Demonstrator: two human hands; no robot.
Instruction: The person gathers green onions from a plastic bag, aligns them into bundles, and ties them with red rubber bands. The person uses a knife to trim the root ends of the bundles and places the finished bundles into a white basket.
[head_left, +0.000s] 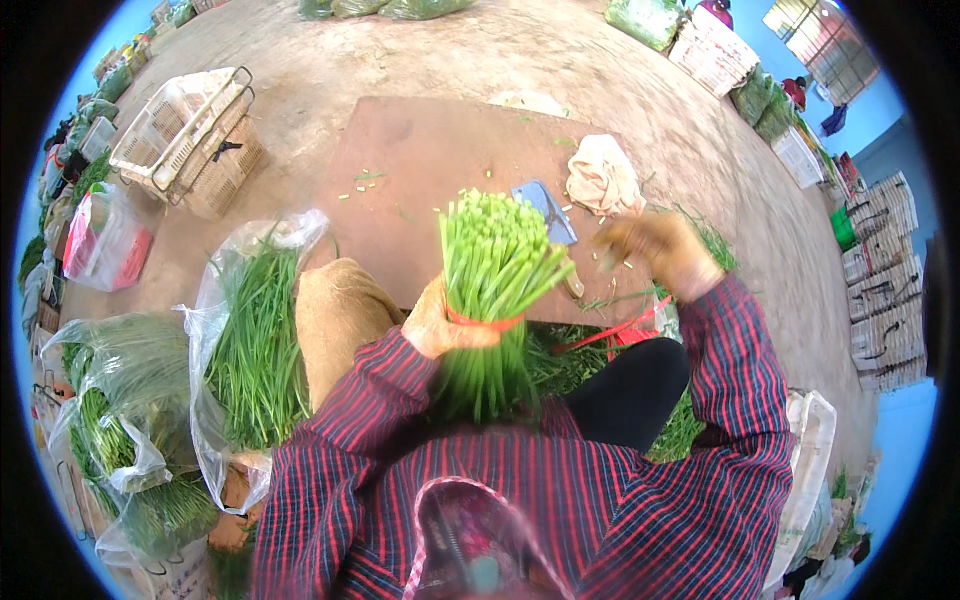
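Observation:
My left hand (442, 322) is closed round a thick bunch of green stalks (491, 262), their pale cut ends upward, with a red tie (487, 322) about them. Blurred, my right hand (652, 251) is off to the right of the bunch, at the board's right edge; whether its fingers hold anything cannot be told. A cleaver (546, 211) lies on the brown board (420, 150) behind the bunch, its wooden handle towards me. Beside it is a crumpled pale cloth (604, 176). Red strips (622, 330) hang near the board's front right corner.
Long green leaves (259, 345) fill a clear plastic bag at my left, with more bagged greens (112, 427) beyond. Stacked plastic crates (191, 142) stand at the upper left, and further crates (885, 300) line the right wall. Small stalk pieces lie scattered on the board.

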